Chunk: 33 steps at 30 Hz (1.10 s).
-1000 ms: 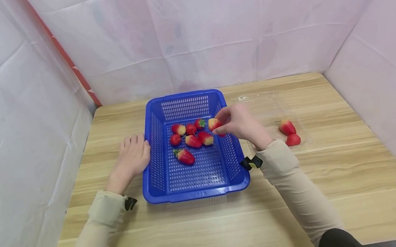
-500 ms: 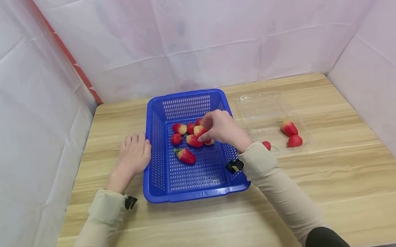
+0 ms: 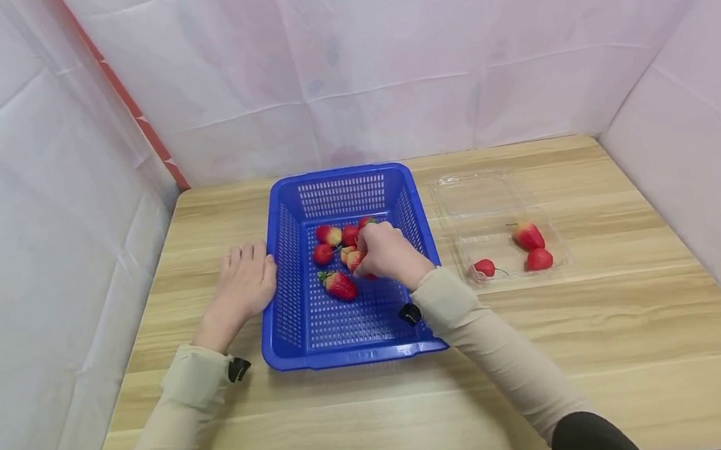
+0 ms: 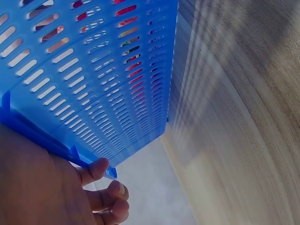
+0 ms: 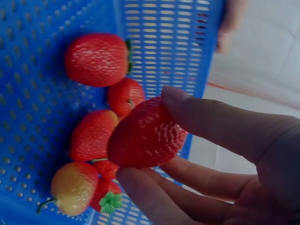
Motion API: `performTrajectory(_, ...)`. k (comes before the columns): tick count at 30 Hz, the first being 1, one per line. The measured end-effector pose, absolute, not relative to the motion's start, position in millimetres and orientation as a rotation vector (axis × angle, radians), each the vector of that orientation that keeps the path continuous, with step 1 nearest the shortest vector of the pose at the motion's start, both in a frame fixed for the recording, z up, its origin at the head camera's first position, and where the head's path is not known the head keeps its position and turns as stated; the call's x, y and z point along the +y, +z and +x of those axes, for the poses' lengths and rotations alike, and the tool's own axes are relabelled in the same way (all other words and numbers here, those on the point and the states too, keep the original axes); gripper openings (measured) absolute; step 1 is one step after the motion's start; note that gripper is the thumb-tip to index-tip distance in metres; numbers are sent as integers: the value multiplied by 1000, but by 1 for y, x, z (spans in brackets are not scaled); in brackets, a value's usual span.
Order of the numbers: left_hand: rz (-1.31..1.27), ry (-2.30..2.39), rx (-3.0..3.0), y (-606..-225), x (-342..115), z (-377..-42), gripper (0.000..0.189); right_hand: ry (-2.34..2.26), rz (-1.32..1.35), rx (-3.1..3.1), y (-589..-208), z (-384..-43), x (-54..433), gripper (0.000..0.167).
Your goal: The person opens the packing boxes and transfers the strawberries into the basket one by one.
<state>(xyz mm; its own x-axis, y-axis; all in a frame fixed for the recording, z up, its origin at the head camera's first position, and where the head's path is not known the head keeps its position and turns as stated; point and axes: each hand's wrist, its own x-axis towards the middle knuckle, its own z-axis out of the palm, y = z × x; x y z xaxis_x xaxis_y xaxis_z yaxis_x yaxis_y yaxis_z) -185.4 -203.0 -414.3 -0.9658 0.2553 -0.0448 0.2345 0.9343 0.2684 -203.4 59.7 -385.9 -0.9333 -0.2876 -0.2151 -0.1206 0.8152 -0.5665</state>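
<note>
My right hand is inside the blue basket, pinching a strawberry between thumb and fingers above the other fruit. In the basket lie a leafy strawberry, round red fruits and a red-and-yellow fruit with a stem. Outside the basket's left wall, my left hand touches the rim with its thumb; its other fingers are relaxed and hold nothing. The right hand partly covers some fruit in the head view.
To the right of the basket, an open clear plastic clamshell box holds a red-and-yellow fruit and two red fruits. All stands on a wooden table, with pale cloth hung behind and at the sides.
My right hand has moved left and down from the basket's right side towards its middle, carrying the strawberry. A red fruit in the clear box has come into view. The left hand stays put.
</note>
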Motion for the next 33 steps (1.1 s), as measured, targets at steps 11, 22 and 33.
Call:
performTrajectory(11,381,390,3015,-413,-203,-185,33,-613,-355,2642,-404,-199,50,26)
performTrajectory(22,387,379,3011,-412,-203,-185,32,-422,-544,2729,-418,-200,40,24)
performTrajectory(33,388,383,2994,-414,-203,-186,35,-474,-500,2696,-418,-202,37,36)
